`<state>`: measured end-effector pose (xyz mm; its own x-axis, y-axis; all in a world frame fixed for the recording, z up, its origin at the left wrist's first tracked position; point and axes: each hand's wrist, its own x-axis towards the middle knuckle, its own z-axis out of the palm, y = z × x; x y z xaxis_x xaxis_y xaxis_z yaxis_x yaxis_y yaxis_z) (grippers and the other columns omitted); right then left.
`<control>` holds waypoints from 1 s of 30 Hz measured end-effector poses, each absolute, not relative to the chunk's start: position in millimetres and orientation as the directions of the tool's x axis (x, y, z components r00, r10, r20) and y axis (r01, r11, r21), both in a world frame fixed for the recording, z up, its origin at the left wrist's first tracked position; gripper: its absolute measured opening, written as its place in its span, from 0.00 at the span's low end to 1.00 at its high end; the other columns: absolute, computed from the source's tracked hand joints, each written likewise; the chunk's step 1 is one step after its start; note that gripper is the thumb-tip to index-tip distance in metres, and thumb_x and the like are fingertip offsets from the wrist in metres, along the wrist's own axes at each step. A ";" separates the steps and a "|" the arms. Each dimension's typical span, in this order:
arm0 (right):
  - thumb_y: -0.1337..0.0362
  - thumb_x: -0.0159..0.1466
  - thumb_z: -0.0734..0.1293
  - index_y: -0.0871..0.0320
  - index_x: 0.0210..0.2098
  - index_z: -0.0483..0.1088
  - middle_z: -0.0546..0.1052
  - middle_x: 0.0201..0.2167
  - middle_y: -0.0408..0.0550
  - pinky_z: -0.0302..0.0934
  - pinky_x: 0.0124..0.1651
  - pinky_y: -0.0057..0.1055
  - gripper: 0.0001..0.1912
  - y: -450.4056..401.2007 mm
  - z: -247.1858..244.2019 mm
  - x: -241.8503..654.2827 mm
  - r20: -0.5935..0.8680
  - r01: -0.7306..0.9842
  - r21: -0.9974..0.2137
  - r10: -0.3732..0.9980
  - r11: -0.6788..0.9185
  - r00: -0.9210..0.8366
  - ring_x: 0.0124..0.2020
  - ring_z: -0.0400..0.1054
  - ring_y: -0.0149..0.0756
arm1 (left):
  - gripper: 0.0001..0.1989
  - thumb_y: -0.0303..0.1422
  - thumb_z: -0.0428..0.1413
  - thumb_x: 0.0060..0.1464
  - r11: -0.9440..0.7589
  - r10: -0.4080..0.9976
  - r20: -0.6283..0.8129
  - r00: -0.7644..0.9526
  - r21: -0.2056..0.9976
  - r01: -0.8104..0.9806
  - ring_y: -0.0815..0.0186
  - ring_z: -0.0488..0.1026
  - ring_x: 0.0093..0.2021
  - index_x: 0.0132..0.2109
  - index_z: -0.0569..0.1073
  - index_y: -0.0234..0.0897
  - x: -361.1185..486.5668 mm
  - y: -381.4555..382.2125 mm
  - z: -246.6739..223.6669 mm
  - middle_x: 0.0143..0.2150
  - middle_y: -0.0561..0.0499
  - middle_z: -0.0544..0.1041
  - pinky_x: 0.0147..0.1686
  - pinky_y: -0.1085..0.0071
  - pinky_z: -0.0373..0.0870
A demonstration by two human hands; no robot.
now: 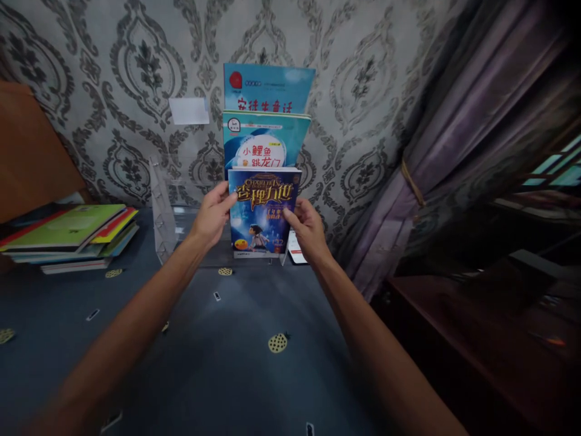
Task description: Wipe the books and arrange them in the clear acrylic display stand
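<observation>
A dark blue book (261, 221) with gold title lettering stands upright at the front of a clear tiered rack (164, 209). My left hand (213, 213) grips its left edge, and my right hand (307, 225) pinches its right edge, thumbs on the cover. Behind it rises a teal book (267, 136) with a white oval and red lettering. Higher still, at the back, stands a blue book (272, 85) with a red emblem. The lower parts of both rear books are hidden by the books in front.
A stack of books (68, 230) lies on the left of the blue tablecloth (204, 375). A phone (297, 247) with a lit screen is beside the rack's right side. Patterned wallpaper and a tied purple curtain (408, 163) stand behind; a dark red desk (454, 315) is at right.
</observation>
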<state>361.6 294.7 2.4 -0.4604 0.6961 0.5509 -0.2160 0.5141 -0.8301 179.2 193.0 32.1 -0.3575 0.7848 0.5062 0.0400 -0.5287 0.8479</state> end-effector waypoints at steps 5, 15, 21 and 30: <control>0.43 0.62 0.66 0.51 0.46 0.67 0.80 0.48 0.49 0.67 0.56 0.41 0.22 296.8 9.7 355.8 0.624 -0.230 -0.775 0.655 0.589 -0.427 0.51 0.74 0.44 | 0.13 0.35 0.60 0.56 -0.688 0.657 0.694 -0.296 0.712 0.140 0.59 0.76 0.52 0.48 0.75 0.38 177.3 198.3 36.2 0.48 0.48 0.80 0.53 0.61 0.71; 0.40 0.58 0.69 0.52 0.40 0.70 0.80 0.43 0.48 0.67 0.52 0.41 0.23 310.6 -0.6 359.4 0.543 -0.123 -0.808 0.647 0.577 -0.536 0.45 0.74 0.44 | 0.11 0.36 0.57 0.57 -0.631 0.663 0.653 -0.365 0.750 0.196 0.60 0.76 0.50 0.47 0.73 0.38 173.9 199.9 6.4 0.48 0.47 0.80 0.52 0.62 0.70; 0.50 0.59 0.71 0.53 0.40 0.73 0.80 0.41 0.47 0.68 0.54 0.43 0.16 325.4 -4.8 366.9 0.559 -0.162 -0.786 0.573 0.597 -0.599 0.43 0.75 0.42 | 0.09 0.34 0.55 0.58 -0.523 0.659 0.687 -0.305 0.711 0.470 0.61 0.74 0.44 0.44 0.74 0.36 166.1 195.7 5.0 0.42 0.47 0.79 0.48 0.65 0.68; 0.64 0.56 0.70 0.56 0.40 0.75 0.81 0.36 0.47 0.69 0.46 0.41 0.12 337.0 -5.1 379.6 0.456 0.124 -0.723 0.604 0.680 -0.653 0.39 0.75 0.44 | 0.03 0.33 0.55 0.57 -0.208 0.699 0.649 -0.300 0.586 0.783 0.61 0.69 0.33 0.35 0.68 0.42 172.2 183.6 3.5 0.29 0.52 0.71 0.41 0.66 0.66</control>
